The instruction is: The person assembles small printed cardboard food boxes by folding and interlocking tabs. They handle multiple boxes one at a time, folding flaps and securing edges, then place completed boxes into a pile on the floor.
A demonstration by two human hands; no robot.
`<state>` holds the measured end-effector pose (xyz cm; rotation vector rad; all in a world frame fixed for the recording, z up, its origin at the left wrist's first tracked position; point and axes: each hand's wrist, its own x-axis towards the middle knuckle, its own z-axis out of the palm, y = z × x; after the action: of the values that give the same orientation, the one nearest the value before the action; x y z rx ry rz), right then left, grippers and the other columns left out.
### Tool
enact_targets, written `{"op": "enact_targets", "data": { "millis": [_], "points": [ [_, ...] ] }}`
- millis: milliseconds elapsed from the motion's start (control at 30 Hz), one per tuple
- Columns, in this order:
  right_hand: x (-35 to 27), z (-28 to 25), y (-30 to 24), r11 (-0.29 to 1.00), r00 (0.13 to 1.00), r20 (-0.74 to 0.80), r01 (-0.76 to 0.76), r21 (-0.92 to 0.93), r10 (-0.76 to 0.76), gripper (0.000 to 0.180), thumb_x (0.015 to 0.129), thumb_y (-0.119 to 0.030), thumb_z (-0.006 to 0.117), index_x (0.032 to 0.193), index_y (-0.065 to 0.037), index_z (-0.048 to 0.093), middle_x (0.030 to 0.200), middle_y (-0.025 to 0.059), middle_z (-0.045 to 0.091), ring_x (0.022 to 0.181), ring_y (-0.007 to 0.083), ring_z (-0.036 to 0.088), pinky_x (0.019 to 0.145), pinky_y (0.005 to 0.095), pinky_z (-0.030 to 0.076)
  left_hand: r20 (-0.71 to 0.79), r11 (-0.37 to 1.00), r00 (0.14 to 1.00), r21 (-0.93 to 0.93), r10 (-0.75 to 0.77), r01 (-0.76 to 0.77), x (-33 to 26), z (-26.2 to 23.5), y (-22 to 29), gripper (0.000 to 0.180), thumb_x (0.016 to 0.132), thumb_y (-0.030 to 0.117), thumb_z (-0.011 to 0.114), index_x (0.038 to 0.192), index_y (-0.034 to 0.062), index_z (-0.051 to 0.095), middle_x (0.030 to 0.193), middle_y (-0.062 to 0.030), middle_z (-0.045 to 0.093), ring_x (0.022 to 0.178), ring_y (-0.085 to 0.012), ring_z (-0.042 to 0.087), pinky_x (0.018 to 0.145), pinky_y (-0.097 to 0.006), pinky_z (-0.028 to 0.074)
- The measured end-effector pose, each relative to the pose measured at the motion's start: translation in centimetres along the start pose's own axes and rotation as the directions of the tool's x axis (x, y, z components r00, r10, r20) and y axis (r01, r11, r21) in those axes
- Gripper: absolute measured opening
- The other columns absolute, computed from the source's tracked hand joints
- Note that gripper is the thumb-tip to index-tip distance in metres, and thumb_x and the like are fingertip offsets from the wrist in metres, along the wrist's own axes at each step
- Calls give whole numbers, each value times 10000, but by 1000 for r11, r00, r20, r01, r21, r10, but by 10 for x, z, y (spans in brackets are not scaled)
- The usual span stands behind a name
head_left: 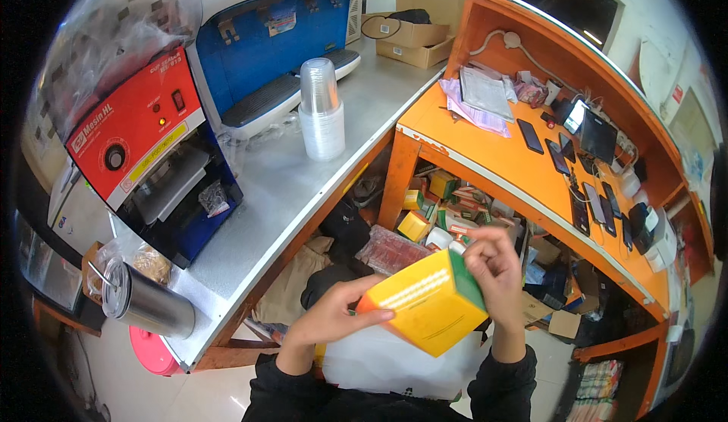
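A yellow carton box [428,304] with a green end and an orange end is held tilted in front of my body. My left hand [337,312] grips its orange end, with the thumb lying over the yellow face. At the green end, my right hand [497,274] is closed, its fingers curled and pinched against the box's upper edge. The exact spot the right fingertips hold is hard to make out. Below the box, a white plastic bag [390,361] lies across my lap.
On the left, a metal counter [277,202] holds a red cup-sealing machine [133,126], stacked plastic cups [322,119], a steel tumbler [155,301] and a blue drink dispenser [250,58]. An orange desk [485,149] on the right bears several phones [529,135]. Small boxes [415,225] are piled beneath it.
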<state>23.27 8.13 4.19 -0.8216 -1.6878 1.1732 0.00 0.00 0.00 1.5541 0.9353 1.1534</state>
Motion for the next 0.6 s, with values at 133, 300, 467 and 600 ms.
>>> {"op": "enact_targets", "data": {
  "millis": [133, 300, 467, 600],
  "points": [
    [4, 6, 3, 786, 840, -252, 285, -549, -480, 329, 736, -14, 667, 1043, -40, 549, 952, 95, 606, 894, 265, 563, 802, 323, 427, -114, 952, 990, -302, -83, 45, 3, -1, -12, 254, 844, 66, 633, 1076, -12, 565, 993, -73, 643, 902, -103, 595, 786, -226, 459],
    [-37, 55, 19, 570, 836, 62, 424, -703, -545, 502, 587, -219, 820, 1027, -105, 606, 1077, 69, 562, 1025, 274, 529, 859, 407, 415, -372, 866, 926, -482, -64, -134, 19, 30, -15, 252, 856, 12, 597, 1095, -51, 550, 1026, -107, 633, 936, -113, 591, 838, -232, 454],
    [-25, 58, 35, 519, 760, 78, 511, -685, -645, 361, 635, -116, 778, 955, -50, 625, 1024, 99, 606, 997, 278, 588, 897, 420, 471, -433, 945, 901, -308, -33, -113, 22, 35, -11, 224, 843, 8, 609, 1056, -56, 583, 993, -116, 652, 914, -125, 613, 802, -253, 482],
    [-21, 47, 24, 579, 771, 56, 522, -626, -635, 161, 672, -17, 726, 814, -20, 650, 843, 109, 642, 845, 266, 636, 847, 391, 510, -529, 952, 813, 290, 243, -96, 19, 23, -9, 162, 779, -18, 645, 940, -29, 639, 860, -134, 669, 783, -185, 654, 700, -268, 504]
  ]
}}
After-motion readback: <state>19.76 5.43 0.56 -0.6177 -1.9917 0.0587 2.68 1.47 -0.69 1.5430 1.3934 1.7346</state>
